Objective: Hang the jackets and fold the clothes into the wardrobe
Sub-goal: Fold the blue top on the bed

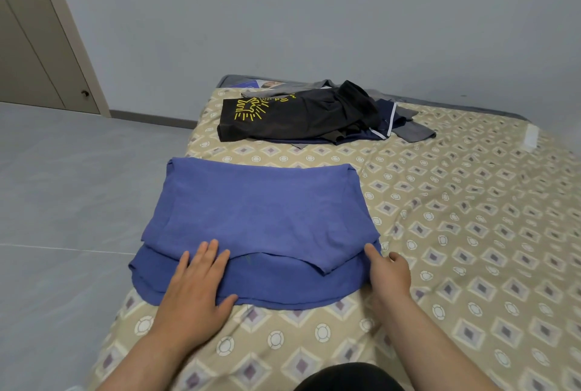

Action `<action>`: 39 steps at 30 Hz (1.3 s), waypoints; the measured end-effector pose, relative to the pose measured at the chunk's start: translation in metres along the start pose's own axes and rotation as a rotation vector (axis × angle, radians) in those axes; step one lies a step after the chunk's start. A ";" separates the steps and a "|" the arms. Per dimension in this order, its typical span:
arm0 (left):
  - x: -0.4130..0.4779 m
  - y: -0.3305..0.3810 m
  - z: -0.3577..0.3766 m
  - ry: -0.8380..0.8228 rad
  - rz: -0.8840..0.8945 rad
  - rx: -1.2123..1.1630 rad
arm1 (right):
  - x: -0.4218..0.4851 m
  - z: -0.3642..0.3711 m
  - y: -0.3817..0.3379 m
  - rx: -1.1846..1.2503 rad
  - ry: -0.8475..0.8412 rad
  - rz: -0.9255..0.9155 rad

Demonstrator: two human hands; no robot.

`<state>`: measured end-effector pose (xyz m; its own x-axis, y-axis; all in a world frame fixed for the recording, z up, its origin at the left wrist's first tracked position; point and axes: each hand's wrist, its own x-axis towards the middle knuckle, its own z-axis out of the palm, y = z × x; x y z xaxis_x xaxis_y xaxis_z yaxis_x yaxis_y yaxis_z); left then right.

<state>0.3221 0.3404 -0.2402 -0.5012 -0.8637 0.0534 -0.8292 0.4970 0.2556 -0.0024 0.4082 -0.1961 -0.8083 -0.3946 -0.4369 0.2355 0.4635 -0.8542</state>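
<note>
A blue garment (257, 211) lies partly folded on the bed, its top layer doubled back toward me over a wider lower layer. My left hand (196, 283) rests flat on its near left part, fingers straight. My right hand (388, 271) is at the garment's near right corner, with the index finger on the cloth and the other fingers curled; whether it pinches the cloth I cannot tell. Farther back sits a pile of dark clothes (314, 114), topped by a black piece with a yellow print.
The bed (471, 202) has a beige sheet with a diamond pattern. Grey floor (63, 186) lies to the left. A beige wardrobe door (37, 38) stands at the far left against the grey wall. A small white object (531, 136) lies near the bed's right edge.
</note>
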 end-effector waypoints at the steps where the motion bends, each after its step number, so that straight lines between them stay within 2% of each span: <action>1: 0.000 -0.003 0.003 0.001 -0.006 -0.011 | 0.004 0.002 -0.002 0.061 -0.034 0.048; 4: 0.003 -0.006 0.003 -0.046 -0.021 -0.066 | 0.017 0.008 -0.004 0.249 -0.133 0.135; 8: 0.009 -0.006 -0.005 -0.036 -0.001 -0.077 | 0.016 0.023 -0.019 0.268 -0.187 0.118; 10: 0.010 -0.008 -0.004 -0.033 -0.026 -0.131 | 0.014 0.033 -0.026 0.192 -0.132 0.043; 14: 0.008 -0.012 -0.004 -0.016 -0.034 -0.254 | 0.001 0.061 -0.035 -0.116 -0.044 -0.219; 17: 0.007 -0.015 -0.007 0.003 -0.036 -0.352 | 0.000 0.074 -0.033 -0.478 0.012 -0.219; 18: 0.007 -0.016 -0.009 0.003 -0.035 -0.372 | 0.001 0.073 -0.031 -0.522 0.026 -0.194; 21: 0.008 -0.017 -0.012 0.010 -0.031 -0.452 | -0.005 0.067 -0.031 -0.372 0.024 -0.183; 24: 0.012 -0.017 -0.015 0.030 -0.108 -0.603 | -0.026 0.078 -0.037 -0.242 -0.020 -0.309; 29: 0.019 -0.017 -0.024 0.158 -0.379 -1.181 | -0.077 0.136 -0.038 -0.181 -0.178 -0.432; 31: 0.024 -0.025 -0.031 0.199 -0.510 -1.317 | -0.099 0.158 -0.031 -0.243 -0.300 -0.446; 33: 0.028 -0.037 -0.040 0.217 -0.599 -1.383 | -0.117 0.175 -0.013 -0.390 -0.421 -0.521; 35: 0.031 -0.049 -0.045 0.227 -0.651 -1.389 | -0.123 0.185 0.009 -0.647 -0.502 -0.647; 37: 0.036 -0.061 -0.045 0.228 -0.660 -1.323 | -0.120 0.191 0.017 -0.837 -0.533 -0.727; 39: 0.046 -0.070 -0.043 0.210 -0.619 -1.171 | -0.116 0.196 0.013 -0.871 -0.543 -0.753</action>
<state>0.3681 0.2619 -0.2142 0.0121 -0.9677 -0.2519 -0.1527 -0.2507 0.9559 0.2001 0.3040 -0.2119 -0.2152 -0.9631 -0.1615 -0.7809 0.2690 -0.5638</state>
